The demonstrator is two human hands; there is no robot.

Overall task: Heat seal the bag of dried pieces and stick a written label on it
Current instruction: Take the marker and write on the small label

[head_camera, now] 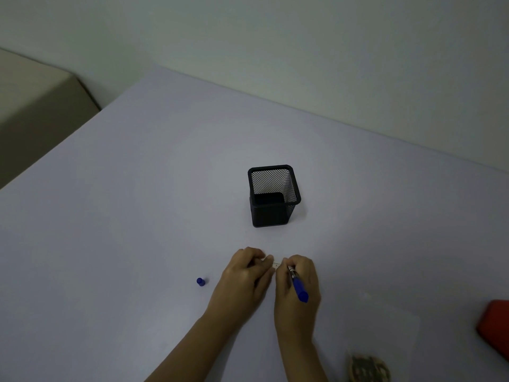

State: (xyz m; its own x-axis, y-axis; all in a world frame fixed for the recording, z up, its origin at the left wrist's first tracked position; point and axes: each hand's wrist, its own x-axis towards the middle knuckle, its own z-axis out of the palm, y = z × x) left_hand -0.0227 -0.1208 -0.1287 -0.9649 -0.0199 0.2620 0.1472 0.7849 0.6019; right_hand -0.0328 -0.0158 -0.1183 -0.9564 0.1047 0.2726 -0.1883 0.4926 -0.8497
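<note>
My right hand (298,282) grips a blue marker (298,286), tip down on a small white label (275,263) lying on the table (137,216). My left hand (245,274) presses its fingertips on the label's left end, holding it flat. Most of the label is hidden under my fingers. The marker's blue cap (200,282) lies on the table to the left of my left hand. A clear bag of dried pieces (366,368) shows at the bottom edge, right of my right forearm, cut off by the frame.
A black mesh pen holder (272,197) stands just beyond my hands. A red object (495,326) sits at the right edge, partly out of frame. The table meets a wall at the back; a beige surface (33,100) lies off its left edge.
</note>
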